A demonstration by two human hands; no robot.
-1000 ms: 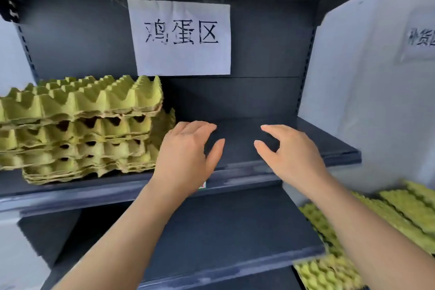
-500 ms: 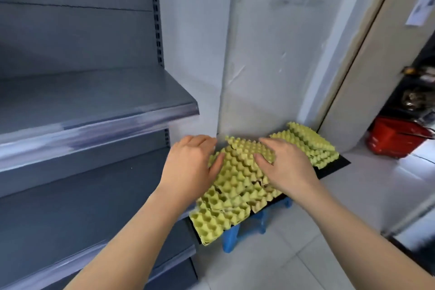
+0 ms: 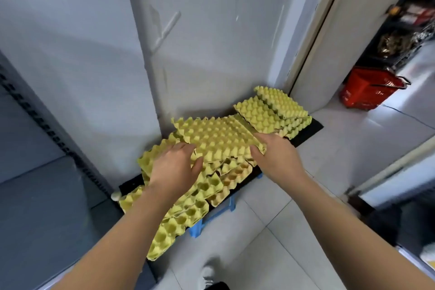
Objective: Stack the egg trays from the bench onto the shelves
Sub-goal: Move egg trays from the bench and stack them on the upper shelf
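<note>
Yellow-green egg trays lie in loose piles on the low black bench [image 3: 308,133]. The top egg tray [image 3: 219,135] of the middle pile sits bumps up. My left hand [image 3: 175,170] grips its near-left edge, fingers on top and thumb at the rim. My right hand [image 3: 276,158] grips its right edge with fingers curled over the rim. Beneath it more egg trays [image 3: 188,207] lie cups up, spilling over the bench's front. A second stack of egg trays [image 3: 274,110] rests at the bench's far right. The grey shelf [image 3: 35,195] shows at the left edge.
The bench stands on blue legs [image 3: 197,228] against a white wall [image 3: 200,42]. A red shopping basket [image 3: 369,89] sits on the tiled floor beyond a door frame at the right. My shoe [image 3: 209,273] shows at the bottom.
My view swung right and down from the shelf with its stacked trays to the bench. Both hands went from hovering empty to taking hold of the top tray's edges.
</note>
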